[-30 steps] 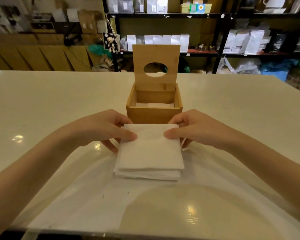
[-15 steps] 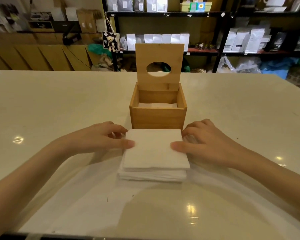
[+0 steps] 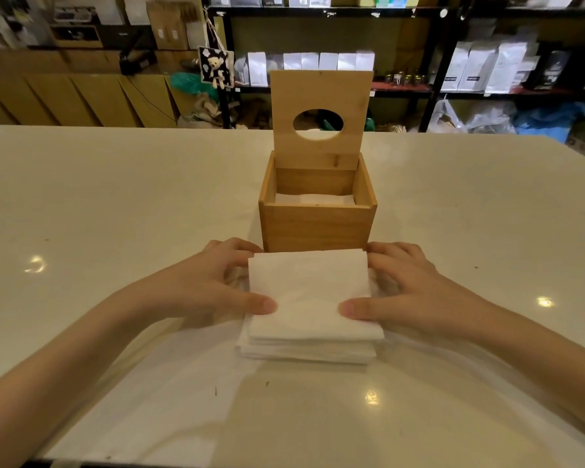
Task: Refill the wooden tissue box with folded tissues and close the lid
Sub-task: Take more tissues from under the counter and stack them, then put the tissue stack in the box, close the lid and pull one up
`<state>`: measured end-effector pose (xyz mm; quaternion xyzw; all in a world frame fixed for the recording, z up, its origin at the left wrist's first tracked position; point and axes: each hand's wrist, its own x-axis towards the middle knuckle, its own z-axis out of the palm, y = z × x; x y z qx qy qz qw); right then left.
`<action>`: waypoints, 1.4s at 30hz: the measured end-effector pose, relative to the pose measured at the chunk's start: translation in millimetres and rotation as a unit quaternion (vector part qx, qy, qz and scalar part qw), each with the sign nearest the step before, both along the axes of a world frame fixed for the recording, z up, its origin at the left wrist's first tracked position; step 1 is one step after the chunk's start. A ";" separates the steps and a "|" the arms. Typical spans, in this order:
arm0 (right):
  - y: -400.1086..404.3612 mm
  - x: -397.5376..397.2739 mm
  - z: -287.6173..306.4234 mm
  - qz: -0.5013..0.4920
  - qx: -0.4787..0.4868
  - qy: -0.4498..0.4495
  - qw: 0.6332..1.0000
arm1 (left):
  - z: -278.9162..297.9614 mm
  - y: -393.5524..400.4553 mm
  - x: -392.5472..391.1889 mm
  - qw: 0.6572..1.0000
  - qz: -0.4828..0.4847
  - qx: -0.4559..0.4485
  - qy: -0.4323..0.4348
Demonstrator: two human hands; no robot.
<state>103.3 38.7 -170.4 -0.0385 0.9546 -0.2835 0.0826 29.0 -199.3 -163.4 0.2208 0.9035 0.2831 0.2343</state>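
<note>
A stack of white folded tissues (image 3: 309,298) lies on the table just in front of the wooden tissue box (image 3: 316,226). The box's lid (image 3: 320,96), with an oval hole, stands upright at the back, and some tissues (image 3: 313,199) lie inside. My left hand (image 3: 203,288) grips the stack's left side, thumb on top and fingers tucked under the upper tissues. My right hand (image 3: 409,292) grips the right side the same way. The upper part of the stack sits slightly skewed over the lower tissues.
The pale glossy table (image 3: 115,214) stretches wide on both sides of the box. Beyond its far edge stand dark shelves (image 3: 436,45) with white bags and a row of brown cardboard (image 3: 65,96) at the left.
Both hands slid back along the stack's sides, thumbs now nearer the front edge. The upper tissues have shifted a little against the lower ones. The box looms closer in view.
</note>
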 end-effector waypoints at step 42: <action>21.0 -42.7 101.6 -0.110 -0.194 0.109 0.969 | 96.3 26.3 -33.6 0.965 0.084 0.243 0.042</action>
